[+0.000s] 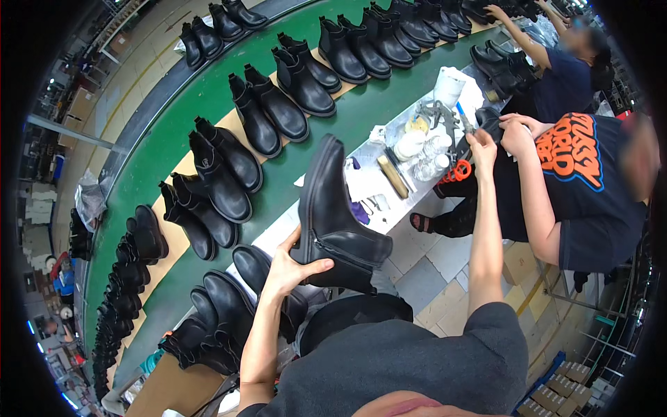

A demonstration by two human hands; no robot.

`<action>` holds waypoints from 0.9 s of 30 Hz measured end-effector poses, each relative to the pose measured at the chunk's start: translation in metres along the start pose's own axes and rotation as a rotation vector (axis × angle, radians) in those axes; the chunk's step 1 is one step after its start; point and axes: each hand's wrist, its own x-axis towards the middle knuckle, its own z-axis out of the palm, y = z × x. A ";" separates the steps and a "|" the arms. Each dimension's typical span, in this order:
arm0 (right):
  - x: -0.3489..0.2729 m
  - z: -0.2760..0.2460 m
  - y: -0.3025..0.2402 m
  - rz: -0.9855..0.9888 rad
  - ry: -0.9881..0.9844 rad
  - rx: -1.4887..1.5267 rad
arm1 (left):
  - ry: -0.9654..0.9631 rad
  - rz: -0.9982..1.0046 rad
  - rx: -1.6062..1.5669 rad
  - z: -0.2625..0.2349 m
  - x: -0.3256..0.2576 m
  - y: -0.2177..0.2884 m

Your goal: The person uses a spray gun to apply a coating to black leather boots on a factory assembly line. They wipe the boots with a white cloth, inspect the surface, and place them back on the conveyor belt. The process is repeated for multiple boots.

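Note:
My left hand (288,267) grips a black leather ankle boot (333,215) by its heel end, the thumb pressed along its side. The boot is tilted toe up, sole facing left, and a zipper runs along its side. Stretched out to the right, my right hand (482,149) has its fingers closed at the edge of the work table. A thin tool-like piece shows at its fingertips, too small to name. Close by are a grey metal tool (445,118) and orange rings (460,169). Below the held boot, more black boots (226,299) stand at the near side.
A green conveyor belt (281,177) curves past, carrying pairs of black boots (267,111) on tan boards. Clear bottles (432,156), a white roll (448,87) and a wood-handled brush (393,177) crowd the table. At right, a co-worker's hands (517,135) hold a dark shoe; another person sits beyond.

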 end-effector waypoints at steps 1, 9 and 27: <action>0.014 0.005 0.023 0.081 -0.127 0.015 | 0.008 -0.056 -0.056 -0.006 0.000 0.003; 0.066 0.055 0.094 0.107 -0.473 0.024 | 0.149 -0.150 0.089 -0.033 0.065 -0.017; -0.129 -0.004 -0.191 -0.029 -0.899 0.303 | 0.204 -0.131 0.514 -0.020 0.084 -0.008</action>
